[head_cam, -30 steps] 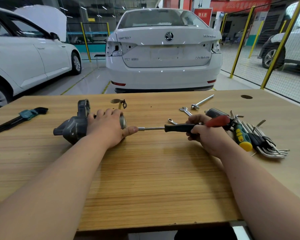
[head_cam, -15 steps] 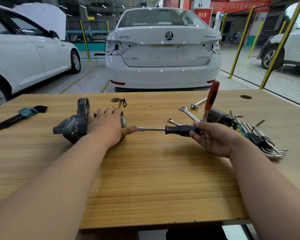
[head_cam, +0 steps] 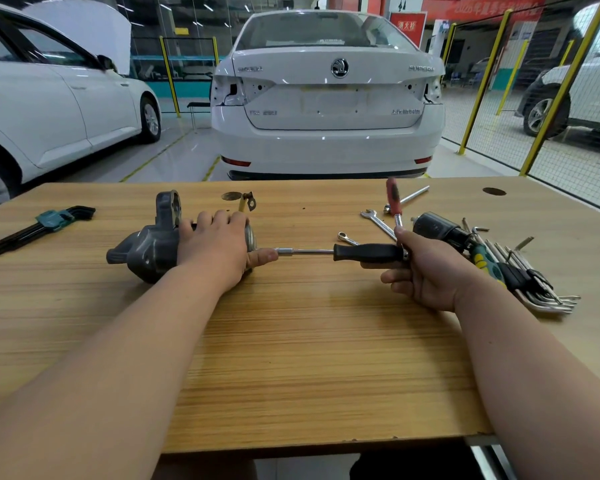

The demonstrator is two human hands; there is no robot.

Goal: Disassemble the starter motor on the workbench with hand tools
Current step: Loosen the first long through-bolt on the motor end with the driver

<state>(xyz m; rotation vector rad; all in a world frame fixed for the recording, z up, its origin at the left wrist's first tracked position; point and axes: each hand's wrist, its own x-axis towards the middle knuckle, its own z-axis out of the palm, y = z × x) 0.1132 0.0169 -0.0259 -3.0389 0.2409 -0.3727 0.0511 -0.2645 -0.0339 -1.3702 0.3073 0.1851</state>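
Starter motor [head_cam: 146,251] lies on its side on the wooden surface [head_cam: 291,358], nose pointing left and its round end cap facing right. The left hand [head_cam: 219,247] wraps over the motor's body and presses it down, with the thumb stretched along the end cap towards the tool tip. This looks meant to stop the housing from rolling and to guide the socket onto its fastener.

Directly right of the motor, the socket driver [head_cam: 368,252] runs level, its shaft in line with the end cap. The right hand [head_cam: 426,271] grasps the rear of the black handle, fingers curled beneath it. The same hand pinches the shank of a red-handled bar [head_cam: 394,199], which stands up from that end, apparently as a lever for extra turning force. The step in hand looks like loosening an end-cap bolt.

Further right of the motor lie spanners [head_cam: 378,221], a dark cylindrical part [head_cam: 433,225] and loose hex keys [head_cam: 534,289], kept within reach. Left of the motor sits a hex key set [head_cam: 49,221].
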